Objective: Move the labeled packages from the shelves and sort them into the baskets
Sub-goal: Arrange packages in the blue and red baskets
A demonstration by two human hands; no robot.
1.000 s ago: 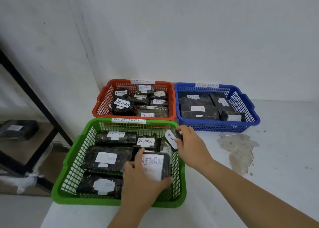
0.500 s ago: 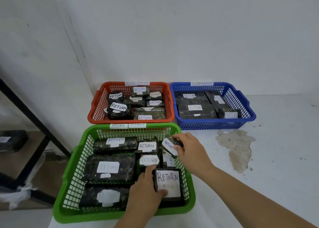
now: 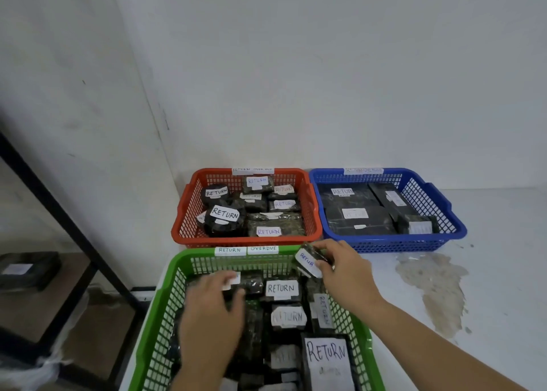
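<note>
My right hand (image 3: 344, 273) pinches a small package (image 3: 309, 260) above the far right corner of the green basket (image 3: 154, 325), label up for reading. My left hand (image 3: 211, 310) lies flat with relaxed fingers on packages at lower centre, steadying them

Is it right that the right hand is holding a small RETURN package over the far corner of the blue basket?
Not quite. In the head view the right hand holds the small package over the far right corner of the green basket, not the blue basket.
</note>
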